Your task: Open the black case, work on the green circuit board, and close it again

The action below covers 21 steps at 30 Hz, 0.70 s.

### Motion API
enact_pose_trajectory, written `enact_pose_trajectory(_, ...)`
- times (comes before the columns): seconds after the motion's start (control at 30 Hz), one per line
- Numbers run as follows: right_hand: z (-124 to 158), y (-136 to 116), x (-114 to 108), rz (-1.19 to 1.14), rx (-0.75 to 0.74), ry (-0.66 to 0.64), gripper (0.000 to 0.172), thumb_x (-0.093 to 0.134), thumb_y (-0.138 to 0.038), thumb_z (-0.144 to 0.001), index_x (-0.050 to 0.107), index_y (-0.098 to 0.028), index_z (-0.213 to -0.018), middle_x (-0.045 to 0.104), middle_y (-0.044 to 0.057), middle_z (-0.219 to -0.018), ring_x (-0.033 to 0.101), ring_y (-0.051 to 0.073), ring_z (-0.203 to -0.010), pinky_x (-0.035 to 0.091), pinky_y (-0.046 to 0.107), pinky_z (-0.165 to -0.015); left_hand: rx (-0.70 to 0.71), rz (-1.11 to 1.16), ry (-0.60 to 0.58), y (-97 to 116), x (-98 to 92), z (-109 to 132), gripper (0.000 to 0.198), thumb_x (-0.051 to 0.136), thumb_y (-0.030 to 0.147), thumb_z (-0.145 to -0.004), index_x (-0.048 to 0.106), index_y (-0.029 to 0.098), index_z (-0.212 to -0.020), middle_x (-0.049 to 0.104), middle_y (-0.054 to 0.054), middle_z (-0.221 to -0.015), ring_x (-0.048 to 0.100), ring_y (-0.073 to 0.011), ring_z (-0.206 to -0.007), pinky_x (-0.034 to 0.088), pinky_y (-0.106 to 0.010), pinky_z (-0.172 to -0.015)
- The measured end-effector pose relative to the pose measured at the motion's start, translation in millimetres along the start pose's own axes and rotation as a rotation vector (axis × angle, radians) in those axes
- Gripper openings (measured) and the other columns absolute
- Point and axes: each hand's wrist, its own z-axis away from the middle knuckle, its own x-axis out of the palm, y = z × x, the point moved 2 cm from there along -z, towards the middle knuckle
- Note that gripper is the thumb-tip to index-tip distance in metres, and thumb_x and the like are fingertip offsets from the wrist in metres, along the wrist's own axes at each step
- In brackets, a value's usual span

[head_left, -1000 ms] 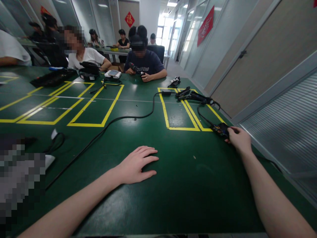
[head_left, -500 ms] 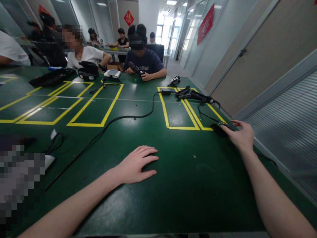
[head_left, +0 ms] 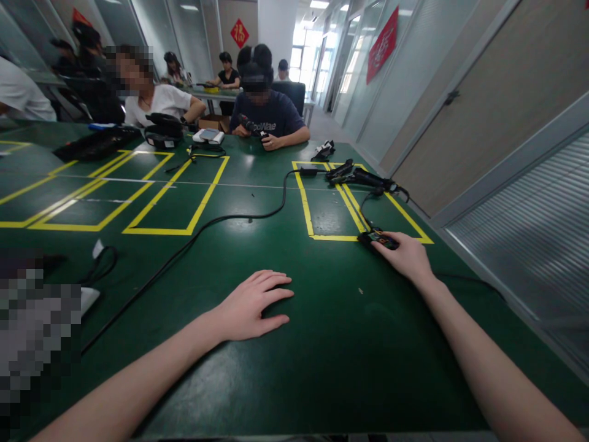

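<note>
My right hand [head_left: 407, 256] is closed around the near end of a small black device [head_left: 378, 239] with what looks like a bare circuit board on top. It is at the lower edge of a yellow tape outline, and a thin cable runs from it up to a black jointed arm-like device [head_left: 365, 178]. My left hand [head_left: 257, 305] lies flat on the green table [head_left: 322, 368], fingers spread, holding nothing. Past it curves a long black cable [head_left: 221, 218], which leads to a small black box [head_left: 309, 172].
Yellow tape outlines [head_left: 159, 231] mark the table. A person in a dark shirt [head_left: 276, 113] sits opposite, holding a black tool. A white device [head_left: 208, 136], a black case [head_left: 163, 130] and a black tray [head_left: 99, 143] lie along the far edge. Partition walls stand at right.
My right hand has moved left with the black device, from beyond the right tape outline onto its lower edge. My left hand has stayed in place.
</note>
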Motion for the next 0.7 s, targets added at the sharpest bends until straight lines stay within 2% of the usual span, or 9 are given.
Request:
enact_pose_trajectory(0.13,33,-74,19,-0.159,-0.344,-0.202,0.034,0.071,-0.042,-0.086,0.078,-0.017,-0.109,0.078,0.013,-0.106,0.074,0.029,-0.094,0.059,0.04,-0.084,0.024,0.0,0.058,-2,0.1,1,0.041,0.07,0.035,-0.098,0.064,0.022,-0.136,0.063,-0.013,-0.147,0.059,-0.0298,-0.137,0.047,-0.051,-0.118)
enact_pose_trajectory(0.2,58,-112,24,-0.26,-0.558,-0.357,0.03,0.071,-0.037,-0.091,0.076,-0.02,-0.114,0.078,0.01,-0.106,0.075,0.025,-0.093,0.059,0.035,-0.082,0.04,0.0,0.134,-2,-1.7,1,0.045,0.068,0.035,-0.099,0.06,0.023,-0.141,0.062,-0.014,-0.148,0.059,-0.0294,-0.136,0.049,-0.049,-0.115)
enact_pose_trajectory(0.3,94,-150,24,-0.36,-0.807,-0.535,0.032,0.073,-0.031,-0.092,0.073,-0.02,-0.122,0.076,0.009,-0.109,0.075,0.021,-0.092,0.058,0.029,-0.077,0.098,0.009,0.238,0,-4.9,0,0.047,0.069,0.04,-0.097,0.06,0.021,-0.14,0.067,-0.015,-0.137,0.063,-0.0295,-0.126,0.052,-0.047,-0.109)
enact_pose_trajectory(0.37,108,-161,23,-0.39,-0.896,-0.576,0.03,0.072,-0.029,-0.091,0.072,-0.02,-0.12,0.075,0.008,-0.11,0.075,0.019,-0.089,0.057,0.027,-0.073,0.13,0.022,0.228,2,-5.5,-1,0.043,0.072,0.043,-0.095,0.065,0.019,-0.13,0.072,-0.013,-0.12,0.067,-0.0277,-0.112,0.055,-0.044,-0.1)
enact_pose_trajectory(0.43,113,-164,23,-0.407,-0.928,-0.562,0.029,0.071,-0.028,-0.092,0.071,-0.019,-0.119,0.075,0.008,-0.109,0.074,0.018,-0.087,0.056,0.026,-0.071,0.122,0.025,0.185,4,-5.2,-2,0.042,0.073,0.045,-0.093,0.067,0.018,-0.125,0.073,-0.01,-0.109,0.068,-0.0262,-0.102,0.056,-0.042,-0.093)
enact_pose_trajectory(0.6,110,-161,20,-0.457,-0.9,-0.447,0.029,0.069,-0.032,-0.095,0.068,-0.018,-0.12,0.073,0.011,-0.109,0.073,0.019,-0.09,0.057,0.025,-0.07,0.023,-0.028,0.128,6,-4.6,-2,0.05,0.076,0.045,-0.09,0.065,0.018,-0.131,0.072,-0.012,-0.12,0.064,-0.0305,-0.116,0.055,-0.047,-0.101)
enact_pose_trajectory(0.7,109,-161,19,-0.45,-0.878,-0.426,0.03,0.069,-0.036,-0.095,0.068,-0.019,-0.12,0.071,0.012,-0.113,0.073,0.019,-0.093,0.058,0.027,-0.072,-0.021,-0.056,0.122,5,-3.7,-2,0.052,0.078,0.043,-0.088,0.065,0.019,-0.133,0.07,-0.013,-0.129,0.061,-0.033,-0.125,0.052,-0.051,-0.107)
